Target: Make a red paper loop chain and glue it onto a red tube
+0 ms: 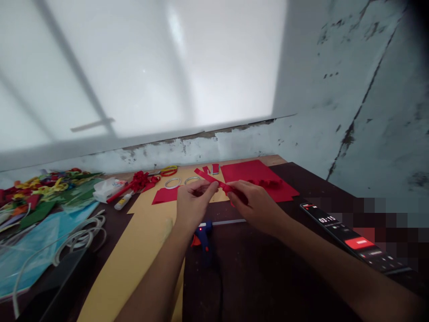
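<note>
A craft corner in a worn room
Flaking wall [351,89] at upper right; on the dark table [268,277], a glue gun [205,243] at lower centre, scissors [169,170] and coloured scraps [36,190] toward the left.

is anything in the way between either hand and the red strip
Nothing visible: the left hand and right hand both hold the red strip directly. The blue glue gun lies on the table, nearer the person, not between them.

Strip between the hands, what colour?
Red; the strip shows best in the head view.
</note>
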`<state>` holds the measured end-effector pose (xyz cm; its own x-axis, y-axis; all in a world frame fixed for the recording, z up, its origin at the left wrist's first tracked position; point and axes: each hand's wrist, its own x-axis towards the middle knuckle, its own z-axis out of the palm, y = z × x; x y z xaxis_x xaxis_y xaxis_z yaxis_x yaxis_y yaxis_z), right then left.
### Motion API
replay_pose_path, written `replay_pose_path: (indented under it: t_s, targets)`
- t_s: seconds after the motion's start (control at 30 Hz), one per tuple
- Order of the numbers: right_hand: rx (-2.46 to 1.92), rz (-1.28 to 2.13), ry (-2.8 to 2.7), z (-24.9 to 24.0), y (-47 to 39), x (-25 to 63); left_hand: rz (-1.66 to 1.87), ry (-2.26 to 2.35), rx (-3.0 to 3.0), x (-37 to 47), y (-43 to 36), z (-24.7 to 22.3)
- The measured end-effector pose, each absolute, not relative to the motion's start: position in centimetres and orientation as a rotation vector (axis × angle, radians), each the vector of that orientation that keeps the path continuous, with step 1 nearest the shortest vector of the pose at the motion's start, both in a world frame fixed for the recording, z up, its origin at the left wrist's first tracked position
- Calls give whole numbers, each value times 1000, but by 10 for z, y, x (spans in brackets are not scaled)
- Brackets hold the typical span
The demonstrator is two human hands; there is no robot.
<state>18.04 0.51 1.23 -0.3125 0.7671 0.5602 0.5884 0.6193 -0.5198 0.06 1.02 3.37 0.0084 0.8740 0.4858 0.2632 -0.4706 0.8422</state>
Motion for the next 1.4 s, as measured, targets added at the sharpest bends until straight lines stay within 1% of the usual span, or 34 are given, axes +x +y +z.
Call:
replay_pose_path:
  t_s: [0.43,1.0,1.4]
  targets:
    - [-1058,317,-1992,14,5,180,1481,1171,1768,0,10,33]
    - [-1030,345,-2010,16,3,180,1356,1076,1616,-4,12,32]
    - [-1028,337,-2025,17,2,181,1329,1052,1658,-4,9,35]
